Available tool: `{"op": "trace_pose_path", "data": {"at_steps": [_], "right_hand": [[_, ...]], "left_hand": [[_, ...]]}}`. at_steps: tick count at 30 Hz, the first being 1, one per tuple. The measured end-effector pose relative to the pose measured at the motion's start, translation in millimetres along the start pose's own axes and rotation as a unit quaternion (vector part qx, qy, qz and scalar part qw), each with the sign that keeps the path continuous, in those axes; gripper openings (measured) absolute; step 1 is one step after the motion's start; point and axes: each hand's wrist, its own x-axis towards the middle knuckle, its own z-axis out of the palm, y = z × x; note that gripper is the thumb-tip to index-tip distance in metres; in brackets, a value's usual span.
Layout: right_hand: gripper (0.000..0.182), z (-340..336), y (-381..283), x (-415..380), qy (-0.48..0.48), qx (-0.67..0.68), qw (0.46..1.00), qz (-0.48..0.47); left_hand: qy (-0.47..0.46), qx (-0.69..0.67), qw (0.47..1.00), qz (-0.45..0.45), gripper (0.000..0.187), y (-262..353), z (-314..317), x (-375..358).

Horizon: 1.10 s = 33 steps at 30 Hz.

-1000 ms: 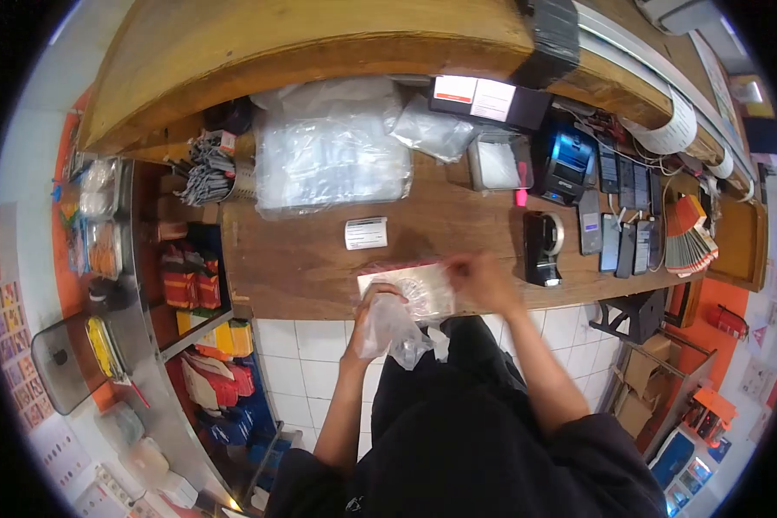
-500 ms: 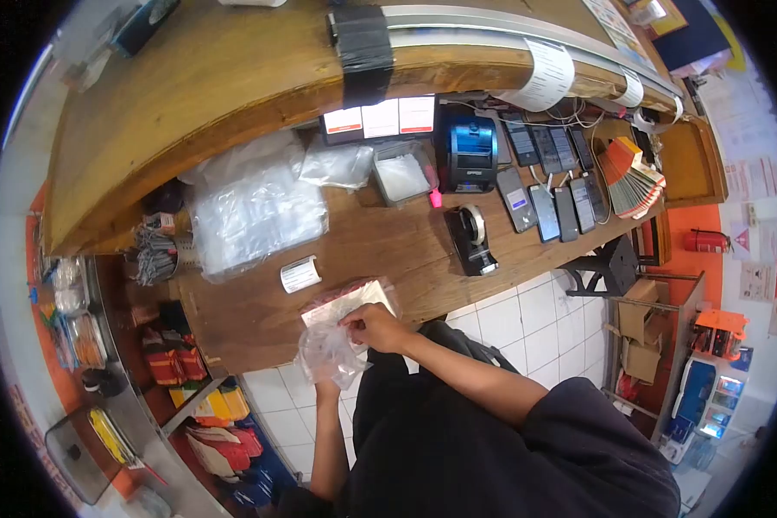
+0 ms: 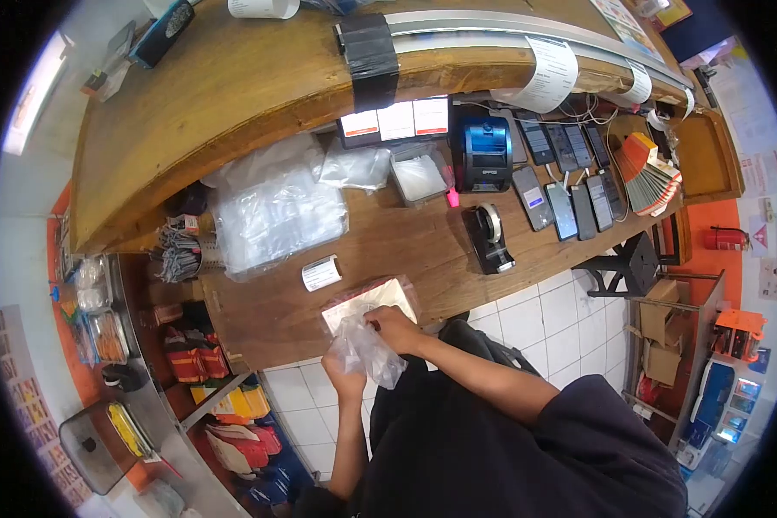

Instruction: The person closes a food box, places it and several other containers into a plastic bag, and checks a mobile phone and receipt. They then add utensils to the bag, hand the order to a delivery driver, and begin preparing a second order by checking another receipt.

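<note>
A crumpled clear plastic bag point(image 3: 375, 356) hangs between my two hands at the front edge of the counter. My left hand point(image 3: 343, 373) is closed around the bag's left side, its fingers partly covered by the film. My right hand point(image 3: 395, 330) pinches the upper right part of the bag, fingers curled. Just beyond them lies a flat cream item with a dark red edge point(image 3: 373, 300), inside a clear wrapper; the hands and bag cover its near side. A small curled white paper slip point(image 3: 321, 274) lies to its upper left.
On the wooden counter point(image 3: 272, 319) are a stack of clear plastic bags point(image 3: 281, 220), a tape dispenser point(image 3: 489, 237), a receipt printer point(image 3: 485, 155), a clear tub point(image 3: 419, 177) and several phones point(image 3: 561, 211). A raised wooden shelf point(image 3: 190, 129) overhangs the back. A black stool point(image 3: 628, 266) stands at right.
The bag has swung from left of my right hand to below it, and my left hand now shows closed at its left side. The whole view has shifted slightly.
</note>
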Motion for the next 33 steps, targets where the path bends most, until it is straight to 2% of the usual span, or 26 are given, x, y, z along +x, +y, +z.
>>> {"op": "trace_pose_path", "data": {"at_steps": [1, 4, 5, 7, 11, 13, 18, 20, 23, 26, 28, 30, 32, 33], "right_hand": [[0.022, 1, -2, -3, 0.018, 0.008, 1.0, 0.001], [0.021, -3, -12, -11, 0.055, 0.104, 0.993, 0.029], [0.021, -6, -16, -14, 0.065, 0.148, 0.986, 0.043], [0.02, -5, -2, -12, 0.055, 0.144, 0.985, 0.075], [0.014, -24, 15, -11, -0.017, 0.066, 0.995, 0.073], [0.015, -32, 15, -14, -0.05, 0.109, 0.988, 0.1], [0.016, -37, 21, -22, -0.049, 0.205, 0.97, 0.125], [0.017, -30, 30, -19, -0.038, 0.222, 0.967, 0.12], [0.017, -25, 29, -20, -0.043, 0.224, 0.96, 0.161], [0.015, -21, 31, -19, -0.044, 0.303, 0.935, 0.176], [0.013, 1, 61, -18, -0.022, 0.327, 0.935, 0.132], [0.012, 1, 62, -20, -0.019, 0.357, 0.925, 0.126], [0.01, -19, 23, -28, -0.036, 0.395, 0.905, 0.156], [0.01, -20, 18, -28, -0.025, 0.318, 0.94, 0.117]], "left_hand": [[-0.014, 0.021, 0.999, 0.02, 0.025, 10, -1, 2], [-0.054, 0.039, 0.996, -0.054, 0.022, -10, -6, 3], [-0.061, -0.013, 0.992, -0.113, 0.022, -13, -6, 4], [-0.074, -0.117, 0.964, -0.228, 0.021, -16, -5, 7], [-0.073, -0.225, 0.932, -0.275, 0.029, -22, 8, 6], [-0.062, -0.288, 0.91, -0.291, 0.031, -26, 12, 3], [-0.003, -0.303, 0.918, -0.258, 0.031, -57, 26, -9], [-0.003, -0.299, 0.92, -0.253, 0.03, -50, 26, -8], [-0.017, -0.292, 0.924, -0.247, 0.026, -35, 23, -8], [-0.017, -0.283, 0.93, -0.235, 0.021, -29, 19, -6], [-0.015, -0.264, 0.94, -0.215, 0.02, -24, 20, -6], [0.006, -0.246, 0.944, -0.221, 0.018, -22, 22, -6], [0.005, -0.201, 0.955, -0.216, 0.017, -23, 22, -5], [-0.006, -0.165, 0.964, -0.209, 0.017, -26, 19, -4]]}}
